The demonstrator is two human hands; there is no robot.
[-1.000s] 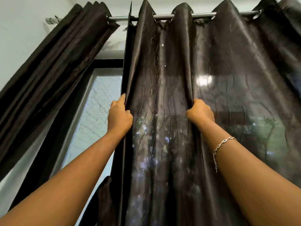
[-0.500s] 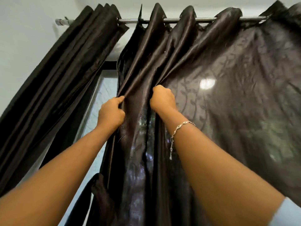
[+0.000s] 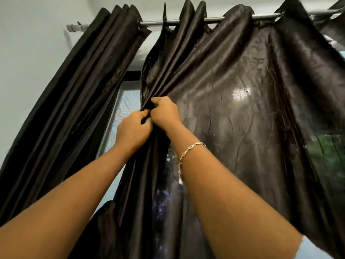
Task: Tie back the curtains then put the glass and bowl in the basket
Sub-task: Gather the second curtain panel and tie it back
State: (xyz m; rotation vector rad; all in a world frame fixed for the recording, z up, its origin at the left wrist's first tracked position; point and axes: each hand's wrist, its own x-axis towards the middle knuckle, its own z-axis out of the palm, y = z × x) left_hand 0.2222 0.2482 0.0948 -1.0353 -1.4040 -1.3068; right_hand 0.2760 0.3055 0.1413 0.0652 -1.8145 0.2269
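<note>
Glossy, crinkled dark curtain (image 3: 233, 128) folds tight in left hand (image 3: 133, 129) and right hand (image 3: 165, 114)

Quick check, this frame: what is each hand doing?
Left hand: grips the right curtain at its gathered edge.
Right hand: grips the same folds.

Narrow open gap between left curtain (image 3: 84, 90) and right curtain (image 3: 242, 113), window (image 3: 127, 101) showing through. Closed off low down by a hanging fold of dark cloth. Gap's right edge taken up by left hand (image 3: 133, 128) and right hand (image 3: 165, 113), touching each other, both gripping bunched folds of right curtain. Right of hands: cloth spread wide across window, no way through. Up top: rod (image 3: 214, 19) running across, folds crowded on it just above gap. Left of left curtain: bare wall (image 3: 28, 62), free room. Lower down: both forearms reaching up, gathered cloth between them.
</note>
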